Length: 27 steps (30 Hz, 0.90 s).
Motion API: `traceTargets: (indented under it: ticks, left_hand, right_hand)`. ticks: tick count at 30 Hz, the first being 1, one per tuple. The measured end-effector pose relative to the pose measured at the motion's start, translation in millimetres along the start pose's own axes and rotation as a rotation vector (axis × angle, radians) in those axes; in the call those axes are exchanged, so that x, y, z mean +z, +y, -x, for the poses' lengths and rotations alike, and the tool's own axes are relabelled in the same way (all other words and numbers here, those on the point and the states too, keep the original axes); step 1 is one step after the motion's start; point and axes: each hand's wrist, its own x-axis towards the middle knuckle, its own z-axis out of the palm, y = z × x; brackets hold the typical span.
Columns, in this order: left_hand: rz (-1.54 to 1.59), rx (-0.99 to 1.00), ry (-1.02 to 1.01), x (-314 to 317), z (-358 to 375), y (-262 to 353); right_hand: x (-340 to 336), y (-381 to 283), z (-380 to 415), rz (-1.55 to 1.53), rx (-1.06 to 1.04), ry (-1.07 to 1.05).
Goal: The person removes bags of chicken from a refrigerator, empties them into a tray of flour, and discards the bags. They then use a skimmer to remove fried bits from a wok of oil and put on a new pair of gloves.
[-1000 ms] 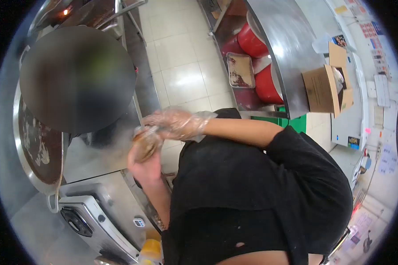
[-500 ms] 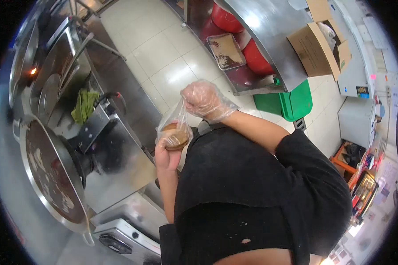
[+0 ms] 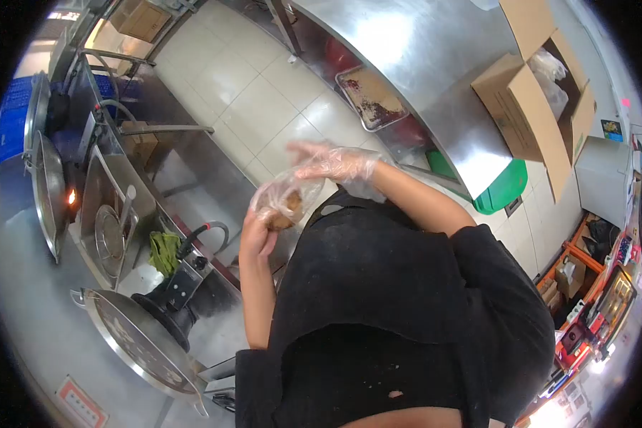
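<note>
My left hand point(image 3: 260, 221) is closed around a brown, rounded piece of food point(image 3: 287, 208) wrapped in clear plastic, in front of my dark top. Thin clear plastic point(image 3: 303, 189) also covers the fingers there and reaches across to the other hand. My right hand point(image 3: 335, 165), inside a loose clear plastic glove, has its fingers stretched out and apart over the upper edge of that plastic. Some of the left fingers are hidden behind the food.
To the left are a large wok point(image 3: 139, 342), another wok point(image 3: 46, 192) near a flame, a strainer point(image 3: 109, 232) and a green cloth point(image 3: 165, 251). On the right, a steel table point(image 3: 435, 78) bears an open cardboard box point(image 3: 510, 107). A green bin point(image 3: 503, 187) stands below.
My right hand has gone from closed on the plastic to fingers spread. The left hand still holds the food, slightly higher. The view has shifted, showing more of the left counter.
</note>
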Motion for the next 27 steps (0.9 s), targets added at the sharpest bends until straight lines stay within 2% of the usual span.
traceTargets:
  ticks: [1, 2, 3, 5, 6, 8, 9, 11, 13, 15, 17, 19, 20, 21, 23, 24, 25, 27]
  left_hand:
    - [-0.001, 0.005, 0.006, 9, -15, 7]
    - [-0.033, -0.009, -0.092, 17, -29, 13]
    - [-0.063, -0.021, -0.185, 23, -40, 18]
    - [-0.12, -0.038, -0.166, 26, -65, 26]
    - [-0.138, -0.058, -0.192, 27, -75, 30]
    - [-0.117, -0.094, -0.241, 31, -87, 41]
    - [-0.119, -0.091, -0.222, 32, -96, 45]
    - [-0.098, -0.048, -0.2, 37, -112, 49]
    - [-0.103, -0.007, -0.145, 47, -125, 59]
    - [-0.108, 0.087, -0.069, 43, -146, 59]
    - [-0.024, 0.093, -0.034, 31, -173, 55]
    - [0.058, 0.103, -0.004, 31, -194, 63]
    - [0.012, 0.132, 0.083, 32, -206, 67]
    - [-0.031, 0.159, 0.169, 34, -215, 73]
    - [-0.062, 0.166, 0.139, 38, -230, 95]
    - [-0.103, 0.17, 0.116, 38, -236, 107]
    - [-0.085, 0.169, 0.114, 35, -244, 116]
    - [-0.076, 0.116, -0.078, 28, -260, 136]
  right_hand:
    - [-12, -5, -4, -0.07, 0.219, -0.221]
    - [-22, -1, -9, -0.07, 0.22, -0.231]
    - [-31, 9, -15, 0.011, 0.137, -0.187]
    - [-48, 21, -31, 0.175, -0.044, -0.114]
    - [-53, 17, -34, 0.167, -0.052, -0.149]
    - [-62, 2, -36, 0.157, -0.03, -0.003]
    - [-63, -10, -38, 0.147, -0.033, -0.019]
    - [-64, -36, -30, 0.067, -0.082, 0.214]
    - [-69, -51, -34, 0.067, -0.036, 0.262]
    - [-77, -57, -41, 0.284, -0.246, 0.27]
    - [-78, -58, -56, 0.285, -0.253, 0.211]
    - [-77, -54, -76, 0.58, -0.487, 0.09]
    - [-79, -53, -88, 0.66, -0.319, -0.045]
    - [-82, -50, -101, 0.666, -0.313, -0.047]
    - [-92, -43, -131, 0.509, -0.394, -0.016]
    - [-99, -44, -145, 0.114, -0.045, 0.075]
    - [-105, -36, -170, -0.12, 0.066, 0.288]
    - [-117, -45, -202, -0.769, 0.278, 0.329]
